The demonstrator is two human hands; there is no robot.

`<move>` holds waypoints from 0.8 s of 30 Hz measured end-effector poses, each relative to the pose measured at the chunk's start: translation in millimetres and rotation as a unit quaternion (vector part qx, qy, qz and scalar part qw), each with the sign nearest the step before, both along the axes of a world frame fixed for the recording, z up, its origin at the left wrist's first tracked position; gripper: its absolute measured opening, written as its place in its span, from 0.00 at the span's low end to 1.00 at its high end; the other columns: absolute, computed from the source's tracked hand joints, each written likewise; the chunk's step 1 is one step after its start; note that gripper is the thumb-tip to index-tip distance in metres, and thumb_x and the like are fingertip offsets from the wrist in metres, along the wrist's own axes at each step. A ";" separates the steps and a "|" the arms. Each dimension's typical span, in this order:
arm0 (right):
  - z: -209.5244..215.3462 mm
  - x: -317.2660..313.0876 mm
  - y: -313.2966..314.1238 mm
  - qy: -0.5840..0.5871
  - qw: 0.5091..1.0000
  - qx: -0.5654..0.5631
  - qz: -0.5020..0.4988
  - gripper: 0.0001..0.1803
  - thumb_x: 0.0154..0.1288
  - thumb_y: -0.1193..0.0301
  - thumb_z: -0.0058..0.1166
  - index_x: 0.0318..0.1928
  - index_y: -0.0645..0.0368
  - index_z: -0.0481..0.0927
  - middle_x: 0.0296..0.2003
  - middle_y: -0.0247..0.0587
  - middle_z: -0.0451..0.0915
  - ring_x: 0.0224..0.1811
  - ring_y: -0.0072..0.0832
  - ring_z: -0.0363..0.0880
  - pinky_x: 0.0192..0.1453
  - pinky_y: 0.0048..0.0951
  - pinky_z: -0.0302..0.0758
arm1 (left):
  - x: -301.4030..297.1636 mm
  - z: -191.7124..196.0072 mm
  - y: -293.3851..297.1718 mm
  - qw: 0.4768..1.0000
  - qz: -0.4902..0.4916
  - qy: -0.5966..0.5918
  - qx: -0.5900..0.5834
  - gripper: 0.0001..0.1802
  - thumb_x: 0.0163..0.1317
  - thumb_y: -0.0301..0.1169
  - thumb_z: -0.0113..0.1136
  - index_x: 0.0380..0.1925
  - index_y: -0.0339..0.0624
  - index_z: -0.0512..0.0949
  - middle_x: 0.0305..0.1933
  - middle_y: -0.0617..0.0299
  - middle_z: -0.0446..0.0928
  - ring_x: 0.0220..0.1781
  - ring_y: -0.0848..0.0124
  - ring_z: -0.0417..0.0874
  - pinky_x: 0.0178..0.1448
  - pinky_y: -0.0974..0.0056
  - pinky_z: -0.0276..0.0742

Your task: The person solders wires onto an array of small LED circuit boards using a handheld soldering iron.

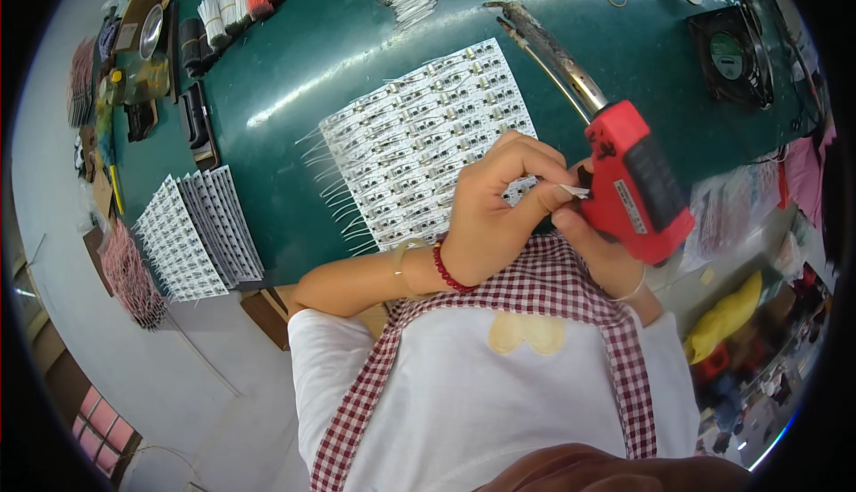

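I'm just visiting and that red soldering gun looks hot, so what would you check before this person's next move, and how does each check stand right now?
1. Right hand has a firm hold on the red soldering gun: ok, fingers wrap its grip.
2. Left hand holds the small white piece securely: ok, pinched at the fingertips beside the gun body.
3. Fingers are away from the gun's long metal tip: ok, the tip points away over the green table.
4. Tip is clear of the white panel of small boards: cannot tell, it passes close by the panel's corner.
5. Tip is hot: cannot tell.
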State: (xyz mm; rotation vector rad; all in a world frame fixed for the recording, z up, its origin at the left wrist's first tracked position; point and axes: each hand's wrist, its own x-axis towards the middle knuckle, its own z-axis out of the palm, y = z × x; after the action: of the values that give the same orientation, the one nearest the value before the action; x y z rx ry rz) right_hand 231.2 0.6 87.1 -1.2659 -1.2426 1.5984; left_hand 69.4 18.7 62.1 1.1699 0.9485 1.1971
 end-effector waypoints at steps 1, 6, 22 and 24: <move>-0.4 -1.7 -1.6 -0.025 0.998 0.051 0.001 0.21 0.63 0.74 0.61 0.54 0.61 0.70 0.42 0.32 0.74 0.45 0.16 0.72 0.47 0.21 0.72 | 2.4 -1.8 -3.1 0.999 -0.016 -0.031 -0.039 0.04 0.60 0.20 0.61 0.34 0.37 0.78 0.38 0.59 0.78 0.39 0.72 0.78 0.46 0.68 0.74; -25.7 4.4 -11.1 -0.117 0.985 0.127 -0.029 0.19 0.59 0.73 0.65 0.51 0.61 0.74 0.43 0.38 0.75 0.42 0.25 0.77 0.45 0.25 0.76 | 9.5 3.1 -7.8 0.977 0.013 -0.116 -0.178 0.04 0.58 0.23 0.63 0.33 0.39 0.81 0.36 0.64 0.81 0.37 0.78 0.76 0.42 0.73 0.68; -16.8 -11.3 -10.0 -0.053 0.991 0.086 -0.092 0.25 0.60 0.84 0.58 0.57 0.64 0.67 0.41 0.37 0.75 0.41 0.21 0.74 0.44 0.23 0.74 | 2.5 -3.1 -14.3 0.983 -0.013 -0.079 -0.164 0.06 0.60 0.23 0.64 0.38 0.35 0.80 0.38 0.61 0.78 0.41 0.75 0.79 0.50 0.70 0.75; -16.6 -14.4 -9.3 -0.045 0.991 0.067 -0.107 0.26 0.60 0.84 0.58 0.58 0.64 0.66 0.40 0.36 0.74 0.41 0.21 0.73 0.44 0.23 0.73 | 1.7 -2.3 -14.5 0.975 -0.013 -0.101 -0.196 0.06 0.61 0.24 0.64 0.38 0.36 0.80 0.38 0.62 0.79 0.42 0.75 0.79 0.50 0.70 0.75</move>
State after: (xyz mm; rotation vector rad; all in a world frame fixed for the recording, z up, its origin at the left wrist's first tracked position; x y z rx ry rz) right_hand 216.8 -8.7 70.5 -1.3492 -1.2026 1.2975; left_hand 71.1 4.2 59.8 0.7303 0.9577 1.0264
